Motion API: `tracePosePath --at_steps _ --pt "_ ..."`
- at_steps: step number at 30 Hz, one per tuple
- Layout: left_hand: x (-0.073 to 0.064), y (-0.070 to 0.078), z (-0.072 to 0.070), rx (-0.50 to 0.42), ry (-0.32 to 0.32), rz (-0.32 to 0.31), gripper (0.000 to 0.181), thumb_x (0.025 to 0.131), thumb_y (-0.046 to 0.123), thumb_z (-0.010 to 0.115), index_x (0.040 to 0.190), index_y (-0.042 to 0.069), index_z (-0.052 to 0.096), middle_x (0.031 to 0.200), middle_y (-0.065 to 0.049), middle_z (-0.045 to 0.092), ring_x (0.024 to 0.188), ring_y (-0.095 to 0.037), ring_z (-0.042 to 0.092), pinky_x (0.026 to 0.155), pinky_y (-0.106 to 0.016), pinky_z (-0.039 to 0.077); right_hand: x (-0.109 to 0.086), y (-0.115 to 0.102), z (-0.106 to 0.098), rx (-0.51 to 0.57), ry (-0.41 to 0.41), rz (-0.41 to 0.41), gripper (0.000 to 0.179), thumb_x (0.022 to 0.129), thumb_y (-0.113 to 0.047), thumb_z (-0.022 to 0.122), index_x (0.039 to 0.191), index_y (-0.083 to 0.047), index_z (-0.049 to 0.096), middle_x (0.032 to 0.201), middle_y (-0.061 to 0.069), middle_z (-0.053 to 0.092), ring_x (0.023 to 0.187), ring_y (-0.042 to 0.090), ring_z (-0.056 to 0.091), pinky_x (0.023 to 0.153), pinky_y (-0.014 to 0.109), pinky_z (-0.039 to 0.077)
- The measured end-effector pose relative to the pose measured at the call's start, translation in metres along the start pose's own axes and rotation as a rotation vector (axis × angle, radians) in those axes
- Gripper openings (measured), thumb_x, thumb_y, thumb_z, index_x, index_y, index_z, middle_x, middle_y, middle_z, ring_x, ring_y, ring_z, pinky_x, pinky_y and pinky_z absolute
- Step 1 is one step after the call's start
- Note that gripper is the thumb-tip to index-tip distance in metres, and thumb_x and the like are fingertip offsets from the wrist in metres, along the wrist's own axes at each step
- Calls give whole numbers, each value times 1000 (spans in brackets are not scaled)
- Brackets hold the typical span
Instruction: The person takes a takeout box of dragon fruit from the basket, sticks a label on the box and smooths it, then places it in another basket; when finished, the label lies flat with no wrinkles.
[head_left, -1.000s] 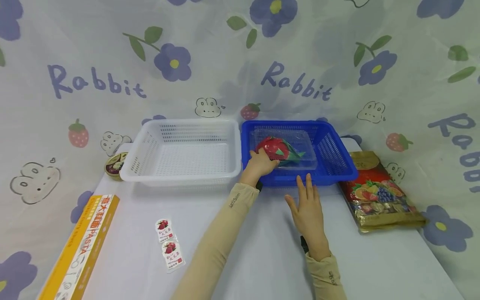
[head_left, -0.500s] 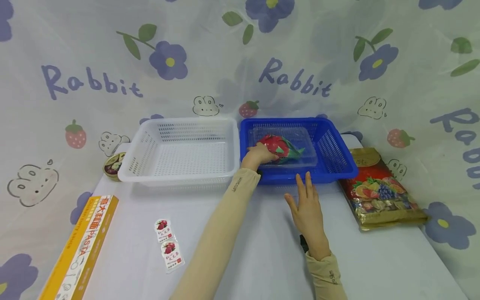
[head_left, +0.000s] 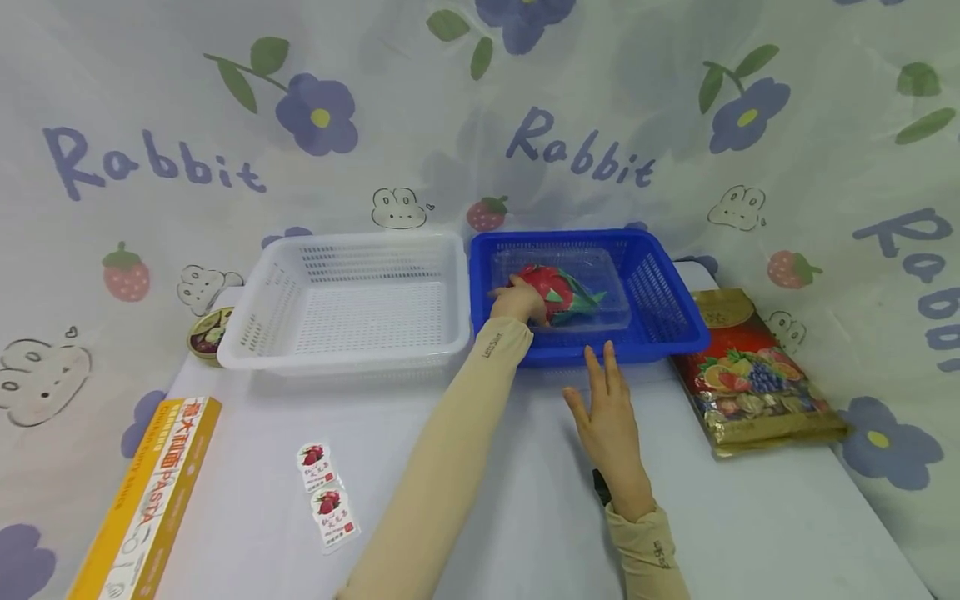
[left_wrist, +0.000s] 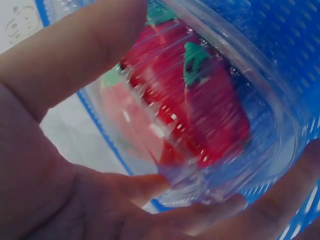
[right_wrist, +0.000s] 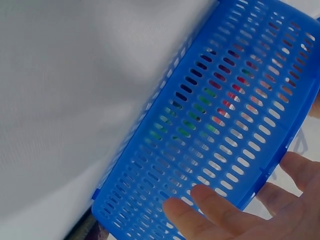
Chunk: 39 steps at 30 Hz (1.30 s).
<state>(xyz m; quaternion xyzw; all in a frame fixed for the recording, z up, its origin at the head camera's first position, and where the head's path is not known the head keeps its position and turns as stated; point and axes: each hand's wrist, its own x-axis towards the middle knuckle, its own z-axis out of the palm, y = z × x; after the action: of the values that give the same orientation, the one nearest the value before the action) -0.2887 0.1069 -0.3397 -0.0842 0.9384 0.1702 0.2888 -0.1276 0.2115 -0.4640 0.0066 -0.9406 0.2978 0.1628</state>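
Note:
In the head view, a red dragon fruit (head_left: 547, 287) with green scales sits inside a clear plastic box (head_left: 600, 279), which lies in the blue basket (head_left: 678, 312). My left hand (head_left: 519, 302) reaches over the basket's near left side to the box's left end. Up close in the left wrist view, the thumb (left_wrist: 75, 50) stretches across the box while the other fingers spread around its end; contact is hard to judge through the blur. My right hand (head_left: 611, 425) hovers by the basket's front, fingers straight and apart, holding nothing.
A white basket (head_left: 352, 364) stands left of the blue one. At far left are a pasta box (head_left: 146, 500) and a round tin (head_left: 210, 332). Two dragon fruit stickers (head_left: 326, 496) lie on the white table. A red and gold bag (head_left: 757, 375) lies at right.
My left hand has come farther around the box's left end, its fingers shifting from above the fruit toward the left. The right hand stays nearly still. The head view has turned slightly rightward.

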Motion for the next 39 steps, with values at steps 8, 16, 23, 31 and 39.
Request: tracePosePath --at_steps 8,16,23,31,39 --pt "11 -2 2 -166 10 3 114 84 18 76 155 24 -13 162 -21 -7 143 -44 27 106 -43 45 1 2 3 19 3 9 68 98 -37 54 154 -9 25 163 18 9 139 53 28 104 70 32" --pt "37 -13 12 -170 93 64 128 75 8 82 154 28 -16 161 -24 -5 142 -50 25 102 -51 47 1 1 6 32 -13 15 70 97 -36 56 154 -11 25 163 16 10 138 52 30 103 69 34" --pt "30 -13 14 -180 155 140 129 70 4 85 156 30 -7 159 -23 1 138 -54 26 104 -58 42 2 2 5 14 3 15 71 95 -33 59 153 -10 26 163 17 10 135 53 34 101 68 36" --pt "23 -13 6 -209 186 228 114 72 15 85 156 29 10 159 -22 4 134 -51 33 100 -58 45 1 4 4 -32 30 10 71 94 -32 61 153 -10 28 162 17 13 130 53 41 96 67 42" --pt "18 -9 -5 -269 278 316 74 86 31 72 149 19 36 154 -22 30 137 -47 35 106 -60 40 1 2 6 -41 28 23 71 95 -34 60 153 -12 27 163 15 13 128 53 43 91 65 45"
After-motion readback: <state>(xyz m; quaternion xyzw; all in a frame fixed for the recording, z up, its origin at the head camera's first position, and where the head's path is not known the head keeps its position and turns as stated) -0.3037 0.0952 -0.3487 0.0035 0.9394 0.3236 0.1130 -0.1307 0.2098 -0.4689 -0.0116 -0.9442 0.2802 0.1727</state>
